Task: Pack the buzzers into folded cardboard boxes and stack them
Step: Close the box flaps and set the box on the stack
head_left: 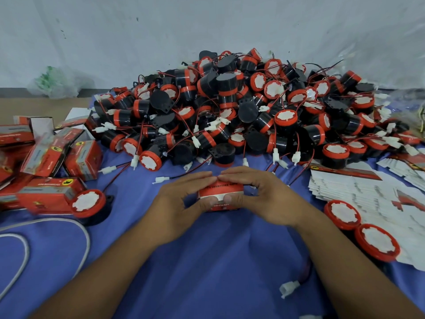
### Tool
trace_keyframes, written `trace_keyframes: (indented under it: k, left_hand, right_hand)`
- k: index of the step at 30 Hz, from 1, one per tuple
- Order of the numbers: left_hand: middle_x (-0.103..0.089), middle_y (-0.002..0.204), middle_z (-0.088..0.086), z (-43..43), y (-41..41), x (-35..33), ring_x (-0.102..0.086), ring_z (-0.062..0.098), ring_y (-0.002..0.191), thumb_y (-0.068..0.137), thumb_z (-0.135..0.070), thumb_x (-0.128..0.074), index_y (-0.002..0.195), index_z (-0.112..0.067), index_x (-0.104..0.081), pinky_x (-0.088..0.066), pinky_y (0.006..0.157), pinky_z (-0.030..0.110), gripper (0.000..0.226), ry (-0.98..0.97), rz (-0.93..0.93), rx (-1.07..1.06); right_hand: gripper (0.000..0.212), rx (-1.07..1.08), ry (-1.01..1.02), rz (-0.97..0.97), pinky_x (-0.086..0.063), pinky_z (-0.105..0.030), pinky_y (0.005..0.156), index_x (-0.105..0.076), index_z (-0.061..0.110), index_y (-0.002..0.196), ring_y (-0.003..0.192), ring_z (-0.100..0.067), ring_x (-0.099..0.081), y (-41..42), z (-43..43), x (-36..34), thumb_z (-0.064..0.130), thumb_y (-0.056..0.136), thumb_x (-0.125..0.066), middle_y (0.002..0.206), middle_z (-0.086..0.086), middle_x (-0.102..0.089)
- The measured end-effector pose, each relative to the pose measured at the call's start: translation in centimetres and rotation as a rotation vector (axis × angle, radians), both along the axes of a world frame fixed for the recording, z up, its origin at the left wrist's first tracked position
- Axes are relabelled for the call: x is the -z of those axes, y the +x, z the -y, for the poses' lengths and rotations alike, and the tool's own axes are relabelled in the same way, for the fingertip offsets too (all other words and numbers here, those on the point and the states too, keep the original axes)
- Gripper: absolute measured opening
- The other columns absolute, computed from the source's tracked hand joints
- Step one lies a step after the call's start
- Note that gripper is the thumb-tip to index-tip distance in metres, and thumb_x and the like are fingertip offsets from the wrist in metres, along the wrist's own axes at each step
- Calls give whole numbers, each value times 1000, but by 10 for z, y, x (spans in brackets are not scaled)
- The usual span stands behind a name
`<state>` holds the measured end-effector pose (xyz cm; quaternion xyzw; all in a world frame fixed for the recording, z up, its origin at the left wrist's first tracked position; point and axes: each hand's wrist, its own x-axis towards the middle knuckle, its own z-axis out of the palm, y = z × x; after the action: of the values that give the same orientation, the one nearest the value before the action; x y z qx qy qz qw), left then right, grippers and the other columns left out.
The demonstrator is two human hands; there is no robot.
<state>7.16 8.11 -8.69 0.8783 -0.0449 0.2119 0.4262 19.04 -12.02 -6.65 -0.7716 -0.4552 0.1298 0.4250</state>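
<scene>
While they meet at the middle of the blue cloth point(207, 261), the left hand point(179, 200) and the right hand point(266, 199) hold one small red box point(220, 191) between them, fingers curved over its top, thumbs pressing its front. Behind it lies the big pile of buzzers point(230, 107); folded boxes point(48, 162) lie at left, flat blanks point(358, 196) at right.
</scene>
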Motion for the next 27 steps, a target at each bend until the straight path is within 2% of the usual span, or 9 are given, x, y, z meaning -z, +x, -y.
trace_keyframes:
  k: [3, 5, 9, 12, 16, 19, 23, 25, 27]
  left_hand:
    - [-59, 128, -21, 2, 1, -4, -53, -11, 120, 90, -32, -61, 130, -26, -57, -47, 99, 17, 41, -50, 37, 2]
    - [-60, 124, -22, 3, 2, -6, -54, -14, 116, 91, -28, -59, 126, -23, -61, -49, 98, 18, 35, -29, 59, -9]
    - [-59, 130, -14, 1, 0, -6, -49, -14, 123, 91, -27, -60, 127, -15, -65, -46, 103, 18, 38, 12, 39, 6]
    - [-56, 138, -11, -1, -2, -6, -47, -9, 129, 90, -28, -60, 129, -14, -63, -46, 103, 20, 42, 5, -6, 30]
    - [-51, 144, -11, -2, -4, -9, -45, -4, 133, 91, -28, -58, 132, -15, -61, -47, 105, 23, 43, -17, -58, 61]
    - [-50, 146, -10, -3, -5, -9, -45, -2, 134, 92, -26, -59, 132, -14, -62, -46, 107, 25, 41, -1, -56, 77]
    - [-44, 151, -9, -6, -6, -7, -39, 0, 139, 92, -32, -62, 134, -16, -61, -38, 113, 24, 45, 164, -40, 91]
    - [-43, 152, -11, -9, -5, -6, -37, -2, 140, 88, -37, -66, 136, -17, -59, -35, 113, 20, 52, 189, -44, 106]
    - [-43, 150, -13, -9, -2, -4, -37, -6, 138, 87, -32, -66, 137, -17, -58, -35, 111, 15, 52, 179, -23, 104]
  right_hand:
    - [29, 24, 85, -23, -52, -30, 97, -70, 33, 120, 115, -4, -61, -2, -3, -2, 35, 91, -71, 119, 17, -65]
    - [25, 35, 98, 14, -52, -31, 96, -73, 29, 118, 112, -6, -62, -3, -4, -2, 30, 93, -70, 116, 13, -68]
    - [36, -15, -25, 67, -48, -29, 102, -65, 27, 132, 125, -1, -53, -3, -3, 0, 36, 98, -58, 134, 16, -56]
    - [45, -65, -95, -52, -42, -32, 110, -54, 27, 143, 135, 1, -42, -3, -1, 0, 44, 101, -46, 148, 18, -43]
    - [45, -52, -81, -124, -39, -35, 114, -55, 27, 142, 138, 2, -39, -2, -2, -1, 44, 100, -47, 152, 18, -41]
    - [45, -78, -110, -99, -37, -34, 115, -55, 29, 142, 140, 4, -35, -3, -1, -2, 43, 100, -49, 154, 18, -37]
    - [49, -102, -166, -47, -29, -32, 120, -45, 35, 148, 147, 7, -16, -7, 0, -3, 44, 100, -44, 162, 19, -18]
    - [56, -123, -211, -44, -24, -32, 122, -31, 39, 154, 150, 5, -3, -10, 0, -2, 46, 100, -45, 165, 21, 1]
    - [79, -163, -265, -42, -24, -31, 122, -10, 49, 155, 150, 3, 7, -13, 2, 1, 50, 94, -59, 160, 28, 22]
